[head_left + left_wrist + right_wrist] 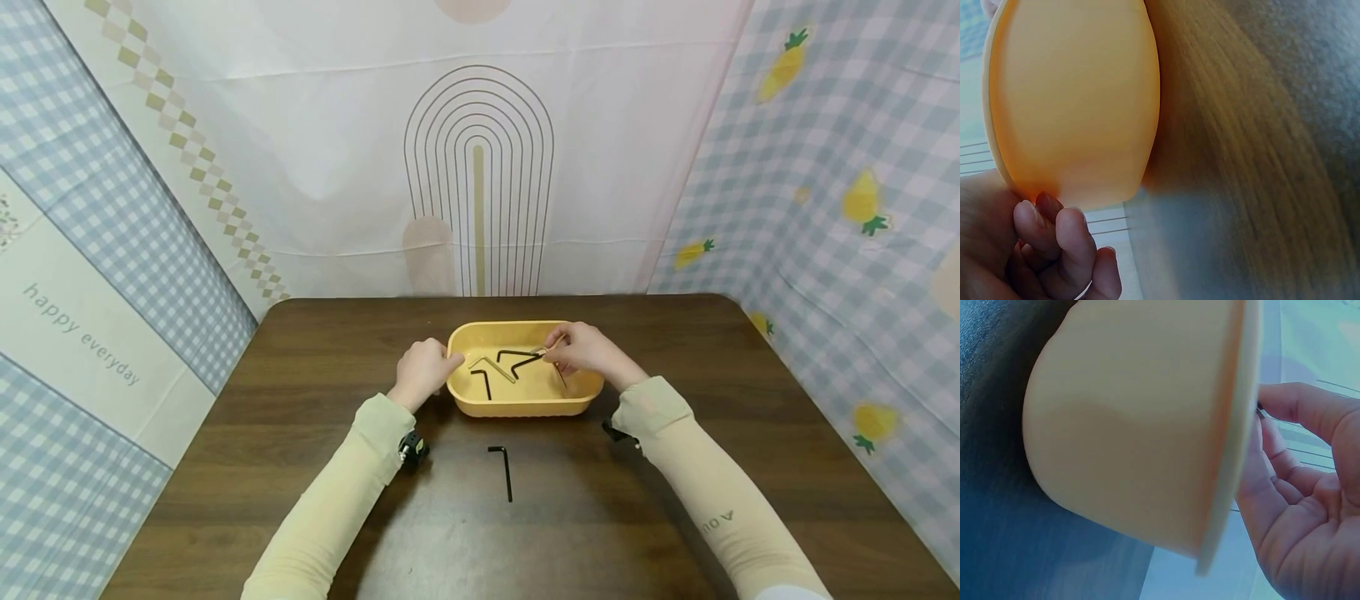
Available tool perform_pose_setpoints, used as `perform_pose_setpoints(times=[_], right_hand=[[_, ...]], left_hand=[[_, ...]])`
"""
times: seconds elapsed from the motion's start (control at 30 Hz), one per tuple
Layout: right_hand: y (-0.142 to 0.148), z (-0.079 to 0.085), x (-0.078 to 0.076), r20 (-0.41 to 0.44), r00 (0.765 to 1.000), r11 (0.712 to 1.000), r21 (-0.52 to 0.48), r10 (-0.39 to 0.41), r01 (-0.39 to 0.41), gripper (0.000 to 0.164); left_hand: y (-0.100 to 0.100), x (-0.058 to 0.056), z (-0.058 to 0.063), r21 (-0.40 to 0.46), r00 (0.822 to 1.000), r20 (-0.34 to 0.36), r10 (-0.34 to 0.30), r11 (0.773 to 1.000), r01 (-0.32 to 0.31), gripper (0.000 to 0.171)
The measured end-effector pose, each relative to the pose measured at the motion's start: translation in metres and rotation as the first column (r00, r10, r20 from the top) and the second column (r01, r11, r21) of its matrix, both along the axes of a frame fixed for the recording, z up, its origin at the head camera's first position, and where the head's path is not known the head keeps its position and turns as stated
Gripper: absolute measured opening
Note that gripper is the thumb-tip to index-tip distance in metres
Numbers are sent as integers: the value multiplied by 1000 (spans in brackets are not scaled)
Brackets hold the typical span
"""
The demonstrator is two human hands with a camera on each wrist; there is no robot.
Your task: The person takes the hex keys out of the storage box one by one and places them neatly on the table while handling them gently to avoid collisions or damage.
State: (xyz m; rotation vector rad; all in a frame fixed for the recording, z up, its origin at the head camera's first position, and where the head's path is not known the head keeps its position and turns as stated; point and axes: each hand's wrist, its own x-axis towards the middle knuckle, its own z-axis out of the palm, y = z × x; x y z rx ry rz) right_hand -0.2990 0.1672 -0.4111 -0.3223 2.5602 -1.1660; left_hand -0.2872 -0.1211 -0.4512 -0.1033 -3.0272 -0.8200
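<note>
Left grip point(420, 369) holds tray point(517, 408); right grip point(588, 347) pinches hex key point(1260, 410); black key point(507, 473) in front

Dark wooden table point(555, 525), white patterned backdrop point(600, 167), blue checked side cloths point(825, 275)

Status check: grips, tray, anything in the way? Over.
Left grip holds yellow tray, left end. Right grip at right end, pinching dark piece, mostly hidden. Black hex key on table before tray; no blockage seen.
</note>
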Motion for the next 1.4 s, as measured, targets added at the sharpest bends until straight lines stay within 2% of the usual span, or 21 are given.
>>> perform_pose_setpoints(times=[0.47, 0.67, 1.03, 1.4], right_hand=[[2, 17, 18, -20, 1000, 992, -124, -4, 1, 25], [2, 20, 32, -24, 1000, 986, -169, 10, -14, 29], [1, 4, 61, 16, 1000, 969, -248, 14, -9, 20], [-6, -20, 86, 64, 996, 953, -302, 56, -34, 17]], left_hand=[[1, -2, -1, 6, 1000, 18, -1, 1000, 1, 44], [1, -1, 1, 11, 1000, 20, 0, 1000, 0, 45], [0, -2, -1, 17, 1000, 24, 0, 1000, -1, 44], [0, -1, 0, 22, 1000, 26, -5, 1000, 5, 42]])
